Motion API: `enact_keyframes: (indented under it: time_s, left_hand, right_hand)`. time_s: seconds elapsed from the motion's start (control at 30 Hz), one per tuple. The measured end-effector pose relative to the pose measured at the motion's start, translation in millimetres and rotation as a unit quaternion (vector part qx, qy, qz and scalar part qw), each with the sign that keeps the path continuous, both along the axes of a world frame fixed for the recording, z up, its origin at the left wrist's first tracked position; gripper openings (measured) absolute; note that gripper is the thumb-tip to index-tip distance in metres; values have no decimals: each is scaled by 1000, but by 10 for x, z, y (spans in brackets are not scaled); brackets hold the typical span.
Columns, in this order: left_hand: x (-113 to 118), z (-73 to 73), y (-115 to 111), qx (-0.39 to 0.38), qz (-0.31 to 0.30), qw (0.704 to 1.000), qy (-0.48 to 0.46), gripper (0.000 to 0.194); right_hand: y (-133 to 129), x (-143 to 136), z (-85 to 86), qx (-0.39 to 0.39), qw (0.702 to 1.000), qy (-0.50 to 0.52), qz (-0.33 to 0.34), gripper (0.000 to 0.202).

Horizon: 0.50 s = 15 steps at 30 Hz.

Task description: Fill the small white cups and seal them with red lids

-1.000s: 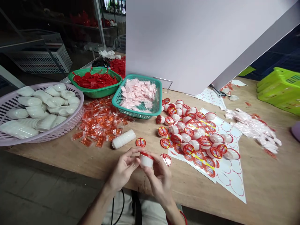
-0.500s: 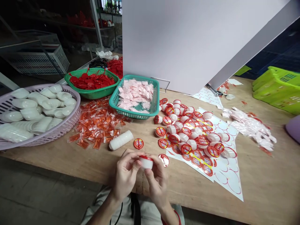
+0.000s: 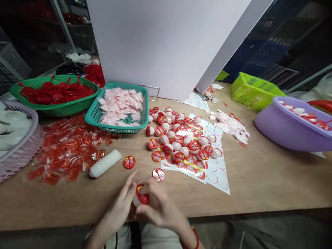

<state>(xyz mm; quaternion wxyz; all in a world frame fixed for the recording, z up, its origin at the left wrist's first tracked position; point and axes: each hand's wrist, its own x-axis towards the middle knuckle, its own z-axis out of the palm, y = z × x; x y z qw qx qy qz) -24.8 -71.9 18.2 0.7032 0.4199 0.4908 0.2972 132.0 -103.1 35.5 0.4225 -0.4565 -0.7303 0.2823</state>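
Observation:
A small white plastic cup with a red lid [image 3: 143,197] is just above the table's near edge. My right hand [image 3: 160,204] is closed round it, the fingers over the lid and the thumb at the near side. Against the cup's left side rests my left hand [image 3: 120,207], its fingers stretched forward rather than wrapped round it. Beyond my hands lie two loose round lids, a red printed one [image 3: 129,162] and one with a pale, shiny face [image 3: 158,175]. A stack of nested white cups [image 3: 105,163] lies on its side to the left.
Many lidded cups [image 3: 178,138] cover printed sheets [image 3: 218,176]. Left are orange sachets [image 3: 70,148], a teal basket [image 3: 145,114] of pink packets, a green basket [image 3: 62,107] of red pieces and a lilac basket [image 3: 33,138]. A purple basin [image 3: 287,128] and lime crate [image 3: 254,93] stand right.
The view has swung right, bringing the purple basin into sight. The cup has tilted so its lid shows. My left fingers have straightened, while my right hand has closed over the lid.

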Motion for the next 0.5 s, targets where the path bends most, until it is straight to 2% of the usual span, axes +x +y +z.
enact_keyframes:
  time_s: [0.07,0.1,0.17,0.23,0.33,0.4,0.43,0.5]
  left_hand:
    - [20,-34,79,125,-5,989,80,32]
    - [22,-53,126,196,1,971,135,26]
    - [11,-80,217,320,8,915,247,24]
    - [-17,-71,288,399,-13,855,331,30]
    - [-84,4,372,460,-28,770,442,31]
    - [-152,45,435,467,-9,715,520,42]
    - [-192,50,467,462,-1,694,552,47]
    - [-273,28,519,448,1,674,587,47]
  right_hand:
    - [5,209,-114,18,993,-49,-103,11]
    - [17,330,-189,32,982,-83,-164,8]
    - [59,585,-352,66,956,-156,-239,3]
    - [115,810,-491,104,933,-235,-251,3]
    - [195,988,-565,147,889,-324,-287,6]
    - [238,952,-507,161,877,-319,-322,6]
    - [257,882,-454,165,886,-289,-323,6]
    - [304,646,-331,147,931,-192,-274,8]
